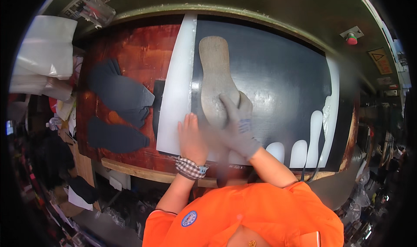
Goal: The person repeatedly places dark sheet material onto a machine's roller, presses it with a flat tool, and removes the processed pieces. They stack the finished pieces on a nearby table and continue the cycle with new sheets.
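Observation:
A dark, glossy sheet (278, 82) covers the right part of the worktable, its lower edge cut away in sole-shaped gaps. On its left part rests a grey-brown, sole-shaped cutting die (215, 69), its narrower end pointing away from me. My right hand (241, 127), in a grey glove, grips the die's near right side, thumb on top and fingers over the edge. My bare left hand (191, 138) lies with straight fingers at the sheet's lower left, by a white strip (173, 112). It holds nothing.
Dark sole-shaped cutouts (119, 90) lie stacked on the red-brown board (147, 43) at left, with another pile (115, 136) nearer me. A green machine beam (260, 4) spans the far side, with a red push button (351, 39). Clear plastic sheets (47, 47) hang far left.

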Demonstrator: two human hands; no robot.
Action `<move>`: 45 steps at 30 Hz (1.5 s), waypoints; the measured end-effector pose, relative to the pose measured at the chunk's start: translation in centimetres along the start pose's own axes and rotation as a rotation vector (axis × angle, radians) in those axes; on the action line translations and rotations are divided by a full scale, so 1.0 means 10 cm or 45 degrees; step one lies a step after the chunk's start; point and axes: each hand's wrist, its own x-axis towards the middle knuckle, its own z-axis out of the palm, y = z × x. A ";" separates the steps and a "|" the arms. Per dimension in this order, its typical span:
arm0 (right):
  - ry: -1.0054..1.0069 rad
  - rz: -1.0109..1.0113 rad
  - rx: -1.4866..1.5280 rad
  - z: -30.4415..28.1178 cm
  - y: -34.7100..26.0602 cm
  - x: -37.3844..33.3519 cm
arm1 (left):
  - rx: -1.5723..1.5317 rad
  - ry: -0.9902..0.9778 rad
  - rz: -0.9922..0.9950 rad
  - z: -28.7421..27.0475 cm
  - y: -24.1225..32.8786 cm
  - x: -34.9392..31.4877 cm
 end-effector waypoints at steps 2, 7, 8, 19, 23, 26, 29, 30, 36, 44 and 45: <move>-0.085 0.096 -0.136 0.22 0.00 -0.03 | -0.001 -0.005 0.001 0.02 0.00 0.02; 0.101 -0.046 -0.094 0.34 0.09 -0.06 | -0.016 0.013 0.025 0.03 0.00 0.12; 0.104 -0.046 -0.085 0.34 0.08 -0.05 | -0.034 0.020 0.030 0.03 0.01 0.15; 0.148 -0.159 0.138 0.17 0.62 0.70 | -0.118 0.167 0.056 0.23 -0.05 1.08; 0.489 0.084 0.461 -0.55 1.34 1.16 | -0.073 0.219 0.170 0.23 -0.14 1.46; 0.939 0.388 -0.014 -1.43 1.88 1.38 | 0.059 0.383 -0.017 0.14 -0.23 1.47; 1.298 0.432 -0.183 -2.17 2.30 1.59 | 0.012 0.224 -0.484 0.16 -0.31 1.46; 1.227 0.459 -0.427 -2.34 2.40 1.65 | 0.042 0.173 -0.367 0.21 -0.34 1.51; 1.286 0.297 -0.335 -2.30 2.78 2.04 | 0.089 0.188 -0.389 0.56 -0.44 2.27; 1.033 0.462 -0.230 -1.78 2.38 1.18 | -0.145 0.206 -0.411 0.51 -0.40 2.55; 0.938 0.365 -0.224 -1.62 2.32 1.05 | -0.129 0.215 -0.368 0.51 -0.41 2.51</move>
